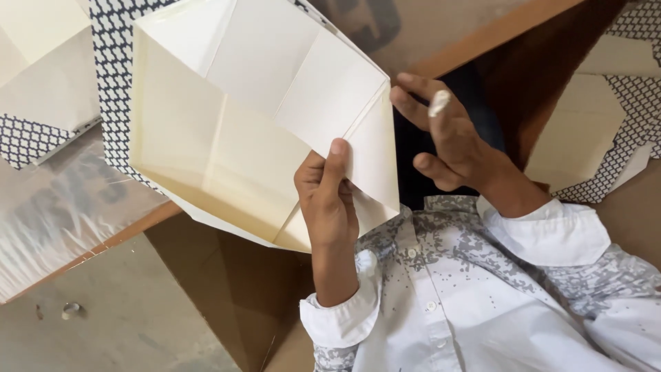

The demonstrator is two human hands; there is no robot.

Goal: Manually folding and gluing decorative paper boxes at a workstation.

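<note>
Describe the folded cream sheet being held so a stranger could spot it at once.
Start at the wooden board running across the top. Below it, the left hand grips the cream creased card, and the right hand touches its edge. Unlike the flat patterned pieces nearby, it is raised, folded into panels, showing its plain inner side.

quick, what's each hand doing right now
Left hand: closed, gripping the cream folded card box.
Right hand: open, fingertips on the box's edge.

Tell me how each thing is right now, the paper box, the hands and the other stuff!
Cream paper box: partly folded, open, held up.
Left hand: gripping the box's edge.
Right hand: open, fingertips at the box's corner.
Patterned sheets: lying flat.
Plastic wrap: crinkled, lying flat.
</note>
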